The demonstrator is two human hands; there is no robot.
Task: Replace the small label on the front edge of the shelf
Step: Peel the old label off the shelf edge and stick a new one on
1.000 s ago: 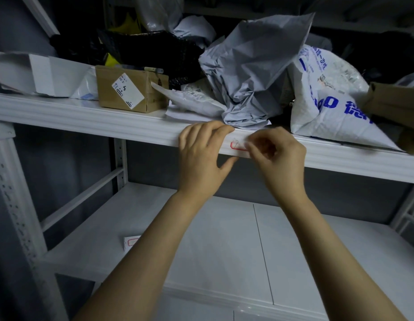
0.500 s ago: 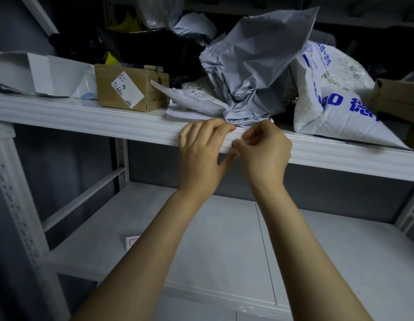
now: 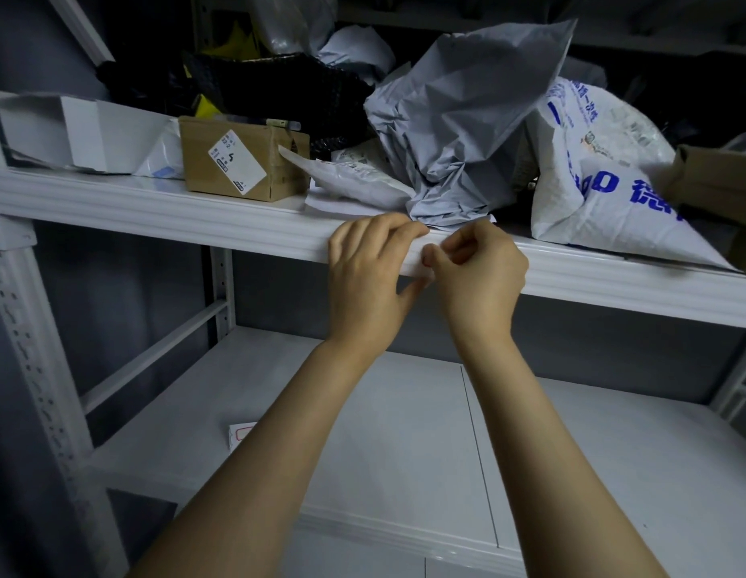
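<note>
Left hand [image 3: 369,281] closes its grip over the shelf edge [image 3: 196,210]. At its 3 o'clock, right hand [image 3: 477,281] pinches there, hiding the label; whether its grip holds the label cannot be told.

Your left hand [image 3: 371,277] holds the shelf's front edge [image 3: 154,210], fingers over the top and thumb beneath. Your right hand [image 3: 475,281] is just beside it on that edge, thumb and forefinger pinched together; the label is hidden. Above the edge sit a cardboard box [image 3: 242,160], a crumpled grey bag [image 3: 459,131] and a blue-printed white bag [image 3: 605,181].
</note>
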